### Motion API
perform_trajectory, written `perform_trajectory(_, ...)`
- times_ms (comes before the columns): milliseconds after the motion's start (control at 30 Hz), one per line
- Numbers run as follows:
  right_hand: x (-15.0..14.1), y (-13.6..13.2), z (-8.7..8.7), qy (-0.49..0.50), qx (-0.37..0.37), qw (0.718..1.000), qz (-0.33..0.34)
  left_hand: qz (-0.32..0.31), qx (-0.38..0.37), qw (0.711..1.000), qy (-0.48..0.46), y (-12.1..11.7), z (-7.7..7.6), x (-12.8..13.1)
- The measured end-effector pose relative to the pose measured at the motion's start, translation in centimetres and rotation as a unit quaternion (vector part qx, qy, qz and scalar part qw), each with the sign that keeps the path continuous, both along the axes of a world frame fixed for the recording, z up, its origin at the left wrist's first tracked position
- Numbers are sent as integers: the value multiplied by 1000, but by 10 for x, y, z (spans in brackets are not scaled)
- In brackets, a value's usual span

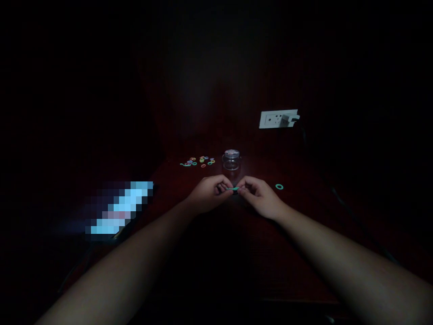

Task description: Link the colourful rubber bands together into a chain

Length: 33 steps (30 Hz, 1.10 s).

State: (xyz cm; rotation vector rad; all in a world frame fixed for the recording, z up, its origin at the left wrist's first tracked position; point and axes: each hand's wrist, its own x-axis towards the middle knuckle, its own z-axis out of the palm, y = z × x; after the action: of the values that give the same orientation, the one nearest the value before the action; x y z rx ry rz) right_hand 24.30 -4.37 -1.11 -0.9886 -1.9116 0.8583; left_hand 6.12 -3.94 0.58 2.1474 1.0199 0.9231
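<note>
My left hand [214, 192] and my right hand [259, 196] meet over the dark red table, fingertips almost touching. Between them both pinch a small green elastic hair tie [235, 188], which looks like a short strip from here. Just beyond the fingers stands a clear jar [231, 162] with a patterned lid. A second green hair tie [279, 186] lies flat to the right of my right hand. Several small coloured hair ties [202, 160] are scattered left of the jar. The dim light hides the finer details of my grip.
A lit, blurred screen [125, 207] lies to the left of my left forearm. On the back wall is a white socket plate [270, 119] with a plug in it. A dark cable [352, 214] runs along the right side. Deep shadow covers the surroundings.
</note>
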Motion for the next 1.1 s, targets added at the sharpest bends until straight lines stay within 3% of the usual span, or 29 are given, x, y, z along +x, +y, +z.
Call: perform_trajectory(1100, -1, 2, -3, 6, -10, 1000, 8, -1, -7, 1000, 15, 2, 0, -1)
